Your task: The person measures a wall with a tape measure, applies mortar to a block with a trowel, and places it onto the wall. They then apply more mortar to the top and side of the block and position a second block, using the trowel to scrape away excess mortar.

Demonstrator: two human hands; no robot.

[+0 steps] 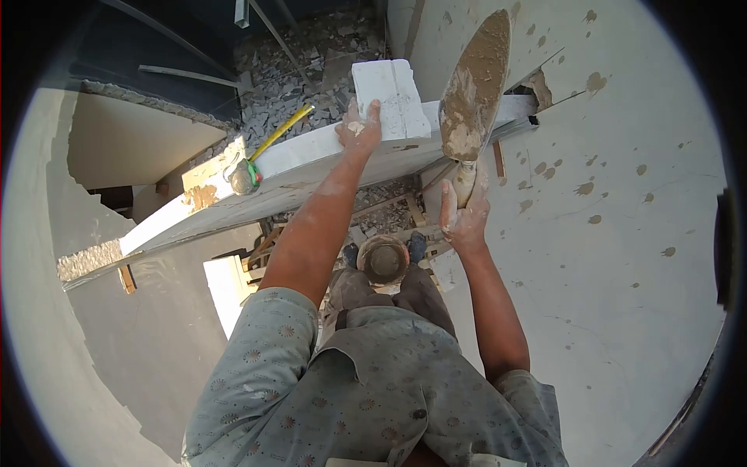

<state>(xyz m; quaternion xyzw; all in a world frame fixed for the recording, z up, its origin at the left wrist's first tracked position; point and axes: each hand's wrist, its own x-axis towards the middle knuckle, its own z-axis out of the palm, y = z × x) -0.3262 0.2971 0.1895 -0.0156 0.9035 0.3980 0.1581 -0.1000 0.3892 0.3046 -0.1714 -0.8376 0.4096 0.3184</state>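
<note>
My left hand (pixel 360 131) grips the lower left edge of a white block (pixel 391 100), which sits on the long white ledge (pixel 299 154). A trowel (pixel 476 89) is in my right hand (pixel 467 210), fingers wrapped round its handle and the blade pointing up and away from me. Mortar coats much of the blade. White dust and smears mark both hands. To the left of the block, a tape measure (pixel 244 177) rests on the ledge with its yellow blade (pixel 282 132) drawn out.
Below the ledge, a bucket (pixel 384 259) of grey mix stands between my feet. Broken rubble (pixel 288 97) covers the ground beyond the ledge. Mortar splashes dot the wall (pixel 607 257) on the right, which has a broken hole (pixel 538 87) at the ledge's end. Timber pieces (pixel 247 268) lie below.
</note>
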